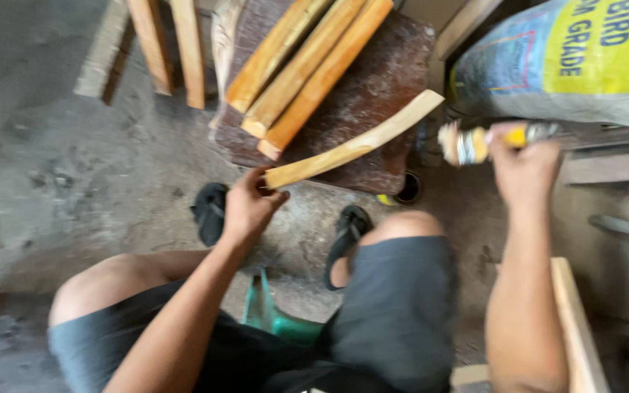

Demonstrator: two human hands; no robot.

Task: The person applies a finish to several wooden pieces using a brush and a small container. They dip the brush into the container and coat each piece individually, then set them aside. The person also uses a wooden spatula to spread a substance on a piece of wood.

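Head view looked down past the person's knees to a concrete floor [52,167], where a dark reddish worktop [380,80] stood low in front of the feet. A large blue and yellow sack [569,58] lay at the upper right, just behind the right hand. Three orange-brown planks [307,65] lay side by side on the worktop, running from lower left to upper right, and two more planks [172,44] leaned on the floor to the left.

A paler, slightly curved strip [354,145] crossed the front of the worktop, its long axis rising from lower left to upper right, roughly in line with the planks above it. The left hand [249,207] had its fingers [260,178] closed around the strip's near, lower end, so nearly all of the strip ran up and away from that grip toward the right hand.

The right hand [522,167] was closed on a yellow-handled brush [475,142], held level, with the bristle end pointing left. That end sat just beside the strip's far tip but apart from it, making the right hand the nearer one to the free end. Motion blur hid finer detail of the bristles.
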